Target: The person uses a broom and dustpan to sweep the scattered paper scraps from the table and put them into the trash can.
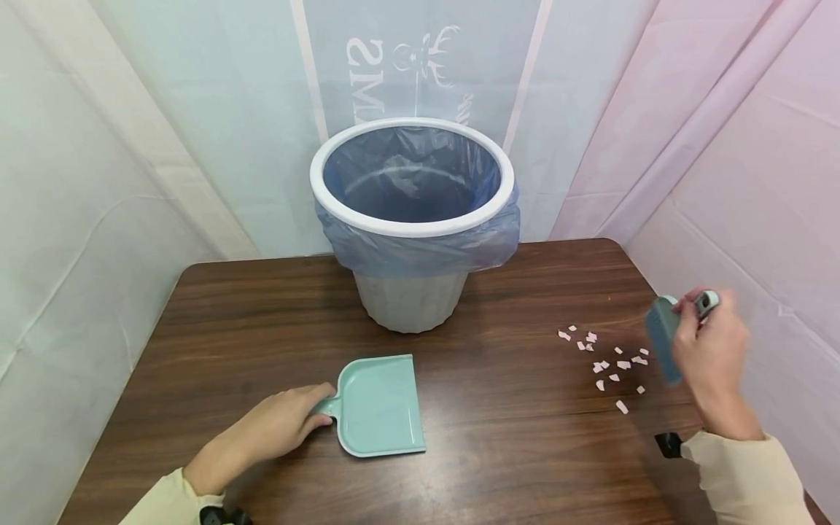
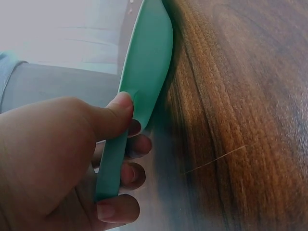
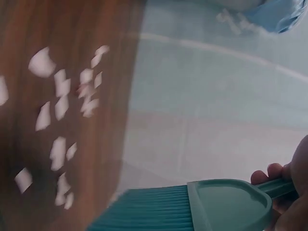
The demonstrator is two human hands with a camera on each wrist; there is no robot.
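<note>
A mint-green dustpan (image 1: 380, 408) lies on the table left of the middle, its straight edge facing right. My left hand (image 1: 282, 423) grips its handle, thumb on one side and fingers round the other in the left wrist view (image 2: 113, 159). Over at the right, my right hand (image 1: 712, 350) holds a green hand brush (image 1: 664, 339) by the handle, bristles pointing down. Small white paper scraps (image 1: 622, 364) are scattered on the table just left of the brush. In the right wrist view, the bristles (image 3: 149, 209) are apart from the scraps.
A white bin (image 1: 413, 299) lined with a blue bag stands at the back middle of the brown wooden table (image 1: 499, 467). Pale fabric walls (image 1: 79, 182) enclose the table at the left, back and right.
</note>
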